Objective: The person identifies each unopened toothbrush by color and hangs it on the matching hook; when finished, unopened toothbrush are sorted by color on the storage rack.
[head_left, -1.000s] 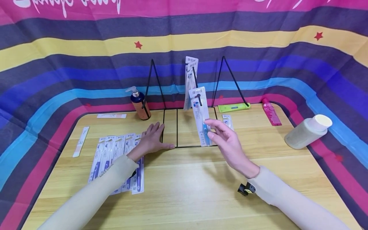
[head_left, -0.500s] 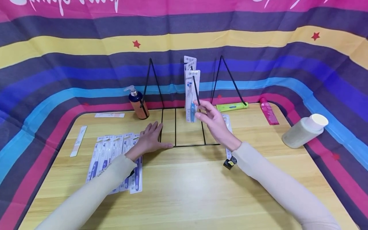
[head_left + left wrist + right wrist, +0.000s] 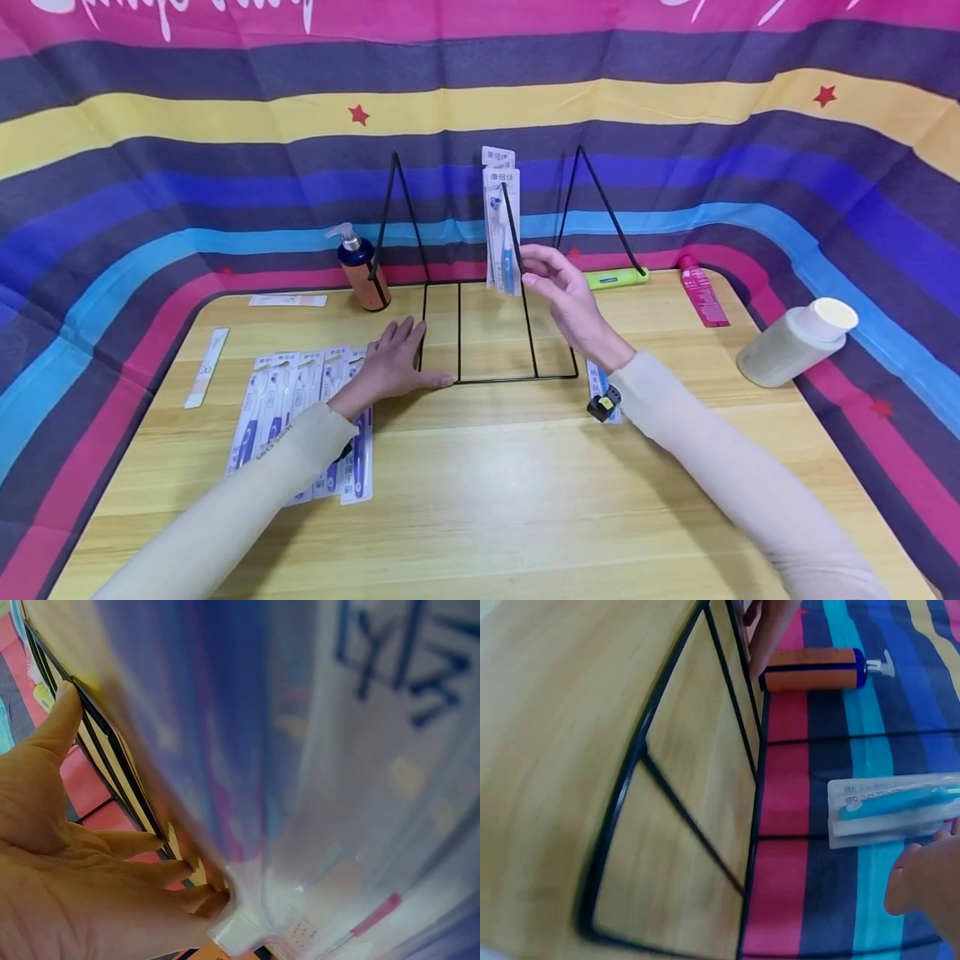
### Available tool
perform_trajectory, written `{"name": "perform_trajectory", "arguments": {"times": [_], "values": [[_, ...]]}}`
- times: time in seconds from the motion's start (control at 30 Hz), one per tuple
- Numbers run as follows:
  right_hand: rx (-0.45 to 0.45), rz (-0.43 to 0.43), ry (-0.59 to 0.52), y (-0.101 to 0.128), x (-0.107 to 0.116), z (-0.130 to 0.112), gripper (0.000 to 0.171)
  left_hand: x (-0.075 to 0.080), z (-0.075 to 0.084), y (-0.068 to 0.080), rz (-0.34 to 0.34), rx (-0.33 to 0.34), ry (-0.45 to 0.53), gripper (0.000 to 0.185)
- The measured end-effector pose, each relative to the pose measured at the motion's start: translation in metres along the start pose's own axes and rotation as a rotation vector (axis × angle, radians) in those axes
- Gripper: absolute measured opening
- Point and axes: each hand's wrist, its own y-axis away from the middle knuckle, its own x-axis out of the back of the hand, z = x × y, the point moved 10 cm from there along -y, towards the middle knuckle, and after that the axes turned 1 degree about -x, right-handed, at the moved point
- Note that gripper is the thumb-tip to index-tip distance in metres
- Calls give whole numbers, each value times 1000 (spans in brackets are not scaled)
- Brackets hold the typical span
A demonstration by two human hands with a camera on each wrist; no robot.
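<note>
Left side: toothbrush packs [image 3: 279, 400] lie in a row; left hand [image 3: 392, 362], fingers spread, rests at the wire rack's [image 3: 459, 333] left front corner. Front hanging toothbrush [image 3: 496, 242] is on the middle prong; right hand's [image 3: 573, 310] fingertips are at its right edge, pinch cannot be told.

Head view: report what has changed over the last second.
The front pack moved back along the rod of the rack, from near its tip to the packs behind, and now hangs straighter. The right hand went back with it; its fingertips are at the pack's right edge, grip unclear. Unchanged: the left hand at the rack's left side, and the pump bottle.
</note>
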Motion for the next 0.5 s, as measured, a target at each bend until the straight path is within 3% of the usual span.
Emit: {"name": "perform_trajectory", "arguments": {"times": [0.13, 0.27, 0.4, 0.5], "values": [[10, 44, -7, 11, 22, -5, 43, 0, 1, 0, -1, 2, -5, 119], [-30, 117, 68, 30, 51, -7, 43, 0, 0, -1, -3, 4, -13, 120], [-157, 182, 254, 56, 82, 1, 45, 0, -1, -1, -3, 5, -10, 120], [-297, 229, 326, 80, 103, 13, 49, 0, -1, 0, -3, -2, -4, 119]]}}
